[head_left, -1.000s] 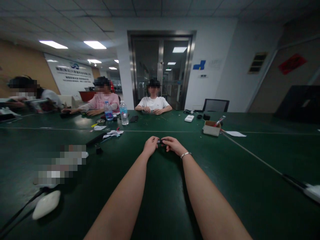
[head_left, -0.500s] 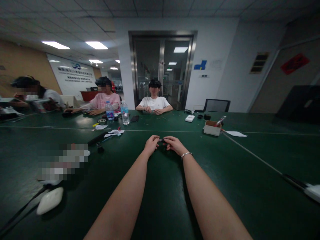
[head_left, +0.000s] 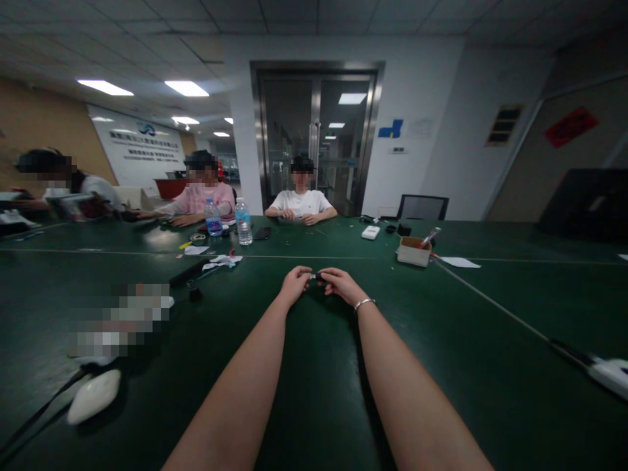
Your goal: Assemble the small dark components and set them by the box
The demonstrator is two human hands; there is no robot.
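Observation:
Above the green table point(head_left: 314, 366), both hands meet over one small black object with a silvery end point(head_left: 313, 277); it may be a USB stick, but it is too small to tell. My left hand point(head_left: 296, 284) pinches the silvery end between thumb and fingertips. From the other side, my right hand point(head_left: 341, 284), with a bracelet at its wrist, has thumb and forefinger closed on the black part. The fingers cover much of the object, and whether it is one piece or two I cannot tell.
Left of my arms lie a blurred-out item point(head_left: 120, 324), a white rounded object point(head_left: 94, 397) and crumpled paper point(head_left: 222, 261). Two water bottles point(head_left: 243, 222) stand farther back. A small box point(head_left: 413, 252) holding a pen is at right. Several people sit across the table.
The view has shifted very slightly. A bit more of the silvery end shows between my hands; both hands keep their pinch.

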